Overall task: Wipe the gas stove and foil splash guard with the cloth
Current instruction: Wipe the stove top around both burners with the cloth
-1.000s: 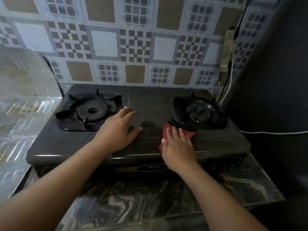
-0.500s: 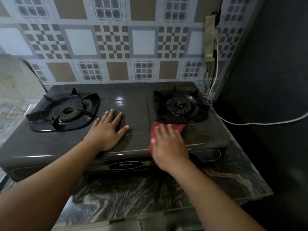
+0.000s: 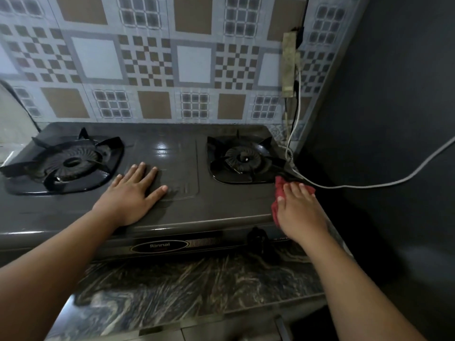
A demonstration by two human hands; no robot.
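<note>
My right hand lay flat on the red cloth, fingers straight, pressing it onto the gas stove at its front right corner, just in front of the right burner. So that grip was open: it pushed the cloth, with nothing curled round it. My left hand was open too, palm down on the stove's middle panel between the right burner and the left burner, holding nothing and bracing the stove.

Judging from that, the stove top was only partly wiped. The foil splash guard showed only as a pale sheet at the stove's far left, and I took it as not yet done.

The risks were close by. A white cable ran just beyond the stove's right edge, very near the cloth; a wide stroke could snag it. The cloth could also catch on the right burner's prongs and bunch up. With only flat pressure on it, it could slide off the stove's edge onto the worktop
</note>
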